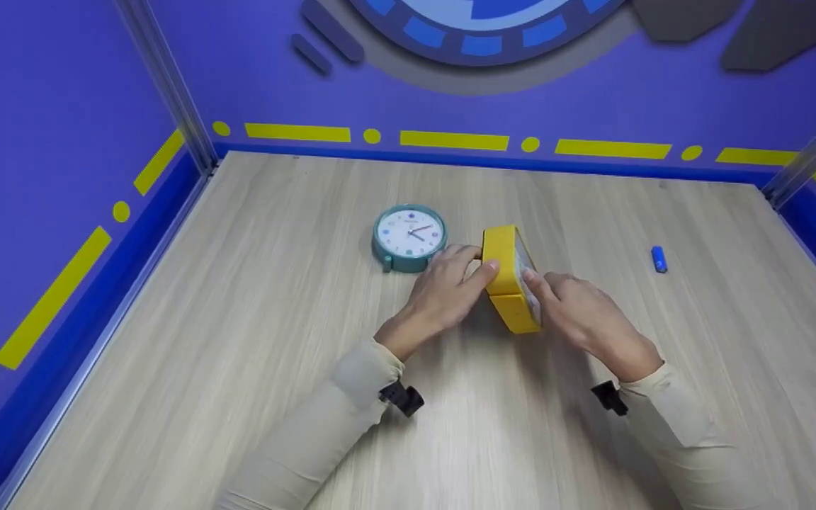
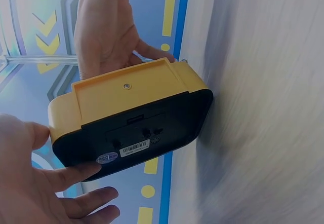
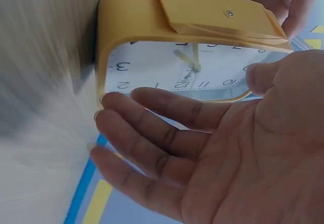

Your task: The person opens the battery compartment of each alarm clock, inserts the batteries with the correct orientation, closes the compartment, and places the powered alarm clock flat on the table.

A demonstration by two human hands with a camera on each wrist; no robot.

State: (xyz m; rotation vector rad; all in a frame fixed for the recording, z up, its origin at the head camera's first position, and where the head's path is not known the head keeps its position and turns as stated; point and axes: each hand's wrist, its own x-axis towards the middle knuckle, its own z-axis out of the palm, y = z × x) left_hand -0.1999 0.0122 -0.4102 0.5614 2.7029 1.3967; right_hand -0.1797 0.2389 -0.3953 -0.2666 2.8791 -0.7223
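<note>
A yellow table clock [image 1: 503,265] is tilted up between both hands. The right wrist view shows its white numbered face [image 3: 152,69]; the left wrist view shows its black back [image 2: 136,135] with a barcode label. My left hand [image 1: 448,289] holds one end, the thumb on the yellow side and the index finger against the back. My right hand [image 1: 585,312] touches the face side with its thumb and extended fingers [image 3: 172,107]. Just beyond the left hand, a round teal clock [image 1: 409,237] lies face up.
Off to the right on the wooden table [image 1: 238,340] lies a small blue cylinder [image 1: 658,259] that looks like a battery. Blue panels [image 1: 295,99] with yellow marks wall in the table at the back and sides.
</note>
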